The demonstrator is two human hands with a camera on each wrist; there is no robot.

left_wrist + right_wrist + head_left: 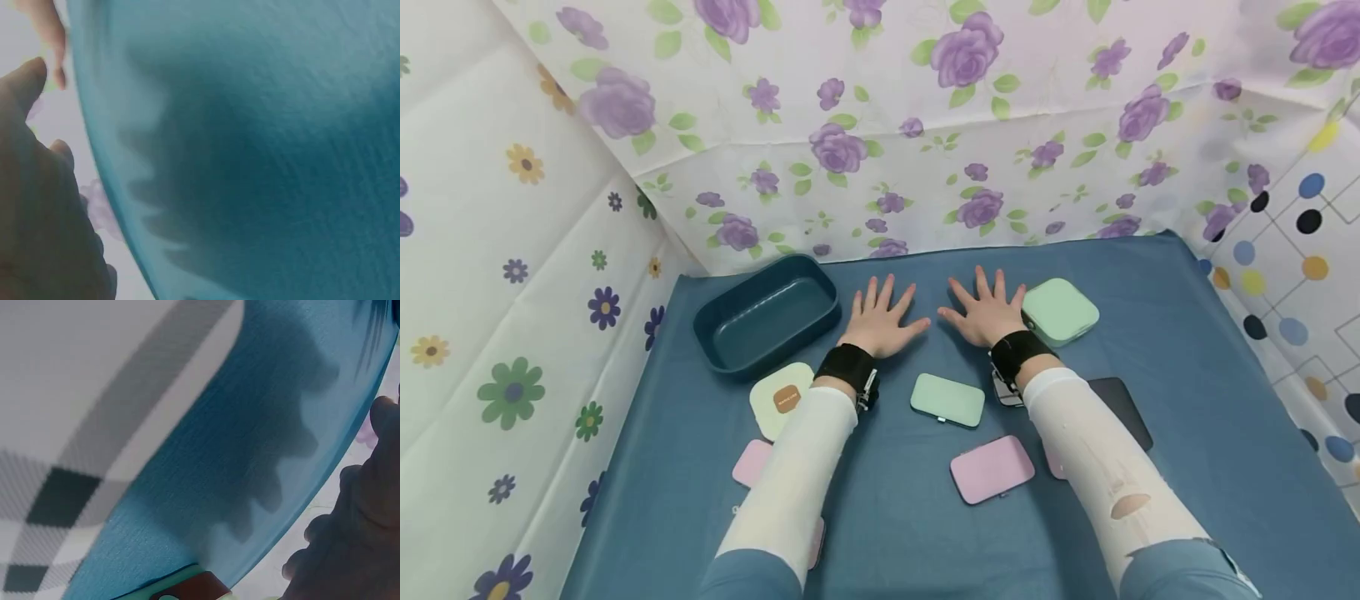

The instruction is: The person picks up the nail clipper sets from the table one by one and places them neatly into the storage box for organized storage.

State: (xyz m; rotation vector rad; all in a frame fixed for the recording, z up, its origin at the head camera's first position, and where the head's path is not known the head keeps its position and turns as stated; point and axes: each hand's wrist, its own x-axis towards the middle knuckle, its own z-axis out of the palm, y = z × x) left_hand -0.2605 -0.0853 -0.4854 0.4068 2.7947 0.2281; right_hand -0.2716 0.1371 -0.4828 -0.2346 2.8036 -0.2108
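Nearest us, a left sleeve (790, 492) and a right sleeve (1078, 429), both white, stretch forward over the blue cloth (895, 517), each ending at a black wristband. Beyond them we see the left hand (880, 325) palm down, its fingers straight and fanned wide, holding nothing. Just beside it, to the left, sits the open blue tray (767, 321), tilted at a slant. Mirroring this, the right hand (988, 312) is spread flat and also holds nothing, its thumb pointing towards the other hand. Close against its outer side we find the square mint case (1060, 308); whether they touch, we cannot tell.

Under the right wristband shows part of a checked case (1006, 393), and a black case (1123, 412) lies partly beneath the right sleeve. Between the forearms we make out an oblong mint case (947, 400), with a pink case (992, 469) nearer us. By the left wrist, a cream case (767, 408) with a brown oval label is partly covered by the sleeve. Behind everything we see a hanging sheet (910, 100) printed with purple roses.
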